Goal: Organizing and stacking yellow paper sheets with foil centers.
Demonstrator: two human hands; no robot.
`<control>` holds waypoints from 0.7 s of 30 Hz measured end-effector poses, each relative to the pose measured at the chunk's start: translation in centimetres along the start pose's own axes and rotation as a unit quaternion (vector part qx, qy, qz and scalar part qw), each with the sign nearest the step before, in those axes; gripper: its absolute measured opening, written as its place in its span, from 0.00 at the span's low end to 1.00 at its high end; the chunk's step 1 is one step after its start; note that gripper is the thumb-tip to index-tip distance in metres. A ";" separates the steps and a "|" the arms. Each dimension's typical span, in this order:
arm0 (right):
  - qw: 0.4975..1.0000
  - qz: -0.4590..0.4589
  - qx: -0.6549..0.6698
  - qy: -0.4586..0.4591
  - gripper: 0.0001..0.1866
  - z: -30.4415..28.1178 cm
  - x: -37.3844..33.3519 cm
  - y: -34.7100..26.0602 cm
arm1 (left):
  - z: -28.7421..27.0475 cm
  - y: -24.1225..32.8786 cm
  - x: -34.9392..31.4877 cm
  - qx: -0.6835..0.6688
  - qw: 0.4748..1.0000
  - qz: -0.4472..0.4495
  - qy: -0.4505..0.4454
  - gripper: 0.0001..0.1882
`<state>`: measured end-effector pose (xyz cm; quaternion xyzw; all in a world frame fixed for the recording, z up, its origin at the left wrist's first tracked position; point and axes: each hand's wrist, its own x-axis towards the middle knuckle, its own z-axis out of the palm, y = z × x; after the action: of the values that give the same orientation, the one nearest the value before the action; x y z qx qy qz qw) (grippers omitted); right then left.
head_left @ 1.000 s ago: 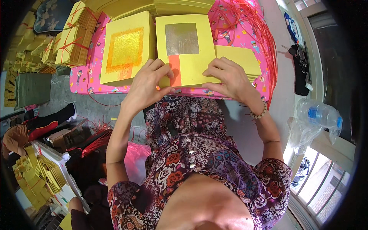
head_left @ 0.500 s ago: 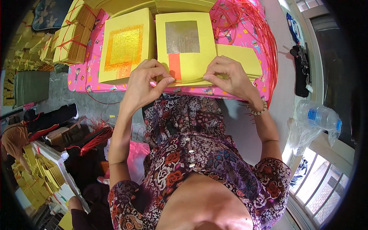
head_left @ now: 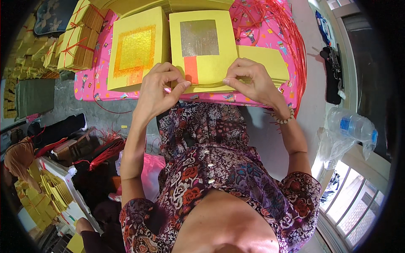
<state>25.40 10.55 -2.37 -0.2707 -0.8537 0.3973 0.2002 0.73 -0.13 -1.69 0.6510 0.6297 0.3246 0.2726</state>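
From my end: left hand (head_left: pixel 161 87) pinches the top sheet (head_left: pixel 211 69) at the left of its near edge, thumb to index; right hand (head_left: pixel 253 82) pinches the same edge at the right. Can't tell if it's one sheet or several. Sheet lies on a stack (head_left: pixel 206 89) at the near edge of the table (head_left: pixel 100 80), silver square and red strip face up. Gold-square stack (head_left: pixel 135 50) just left, low stack (head_left: pixel 262 62) toward the near right corner. Red strings (head_left: pixel 291 38) line the right edge; tied bundles (head_left: pixel 78 48) by the left edge.
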 end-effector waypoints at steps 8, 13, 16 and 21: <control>1.000 0.011 0.017 0.004 0.09 0.4 0.1 0.0 | 0.0 -0.3 -0.1 -0.007 1.000 -0.012 0.000 0.09; 1.000 0.015 0.016 0.006 0.09 0.2 0.1 0.0 | 0.0 -0.3 0.0 0.008 1.000 0.015 0.007 0.08; 1.000 0.015 0.007 -0.007 0.05 0.1 0.1 -0.4 | 0.0 -0.2 0.0 0.017 1.000 0.018 0.001 0.08; 1.000 0.021 0.007 -0.006 0.06 0.3 0.1 -0.2 | 0.1 -0.1 -0.1 0.004 1.000 0.010 0.007 0.07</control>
<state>25.12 10.33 -2.36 -0.2849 -0.8460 0.4091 0.1889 0.69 -0.22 -1.85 0.6563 0.6263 0.3290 0.2622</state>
